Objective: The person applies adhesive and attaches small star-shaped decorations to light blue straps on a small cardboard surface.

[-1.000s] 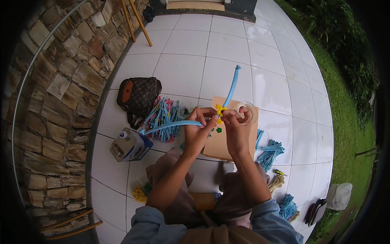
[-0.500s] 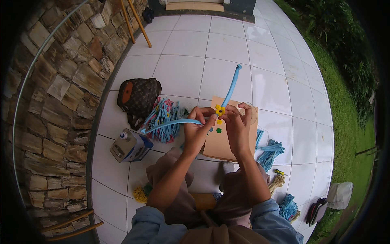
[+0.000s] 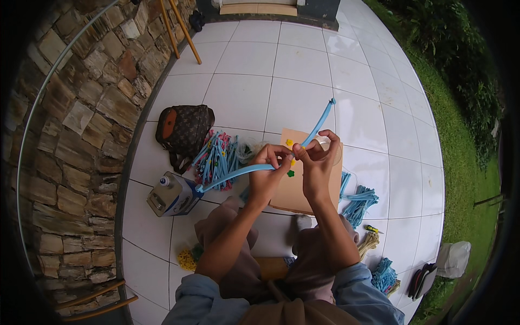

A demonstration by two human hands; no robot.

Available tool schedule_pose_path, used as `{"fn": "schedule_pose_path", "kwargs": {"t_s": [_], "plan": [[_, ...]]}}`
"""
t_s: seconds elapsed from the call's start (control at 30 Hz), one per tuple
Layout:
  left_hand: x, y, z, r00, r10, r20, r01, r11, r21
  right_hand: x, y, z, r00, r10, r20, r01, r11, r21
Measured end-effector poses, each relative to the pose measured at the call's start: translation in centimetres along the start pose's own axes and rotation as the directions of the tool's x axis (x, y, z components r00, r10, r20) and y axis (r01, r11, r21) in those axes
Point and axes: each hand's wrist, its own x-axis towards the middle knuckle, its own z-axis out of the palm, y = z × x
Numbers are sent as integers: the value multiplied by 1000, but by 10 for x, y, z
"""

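A long blue strip (image 3: 245, 172) is pinched mid-length by the left hand (image 3: 269, 174) and right hand (image 3: 318, 162), fingertips closed tight on it right above a brown cardboard sheet (image 3: 303, 189). One end is pointed far right, the other left toward a small blue-white machine (image 3: 172, 196). A dark bag (image 3: 184, 128) is sat further left.

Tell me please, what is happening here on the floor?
A person sits on the white tiled floor and holds a long blue strip in both hands. The left hand and right hand pinch it above a brown cardboard sheet with small flowers. A pile of blue strips and a dark bag lie to the left.
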Motion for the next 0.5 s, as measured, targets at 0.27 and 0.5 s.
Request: {"fn": "schedule_pose_path", "kwargs": {"t_s": [0.27, 0.5], "plan": [[5, -6, -2, 990, -141, -9, 139, 981, -136, 1, 4, 0, 996, -90, -21, 88, 992, -96], [2, -15, -34, 963, -14, 269, -124, 864, 488, 11, 9, -6, 989, -145, -38, 136, 975, -177]]}}
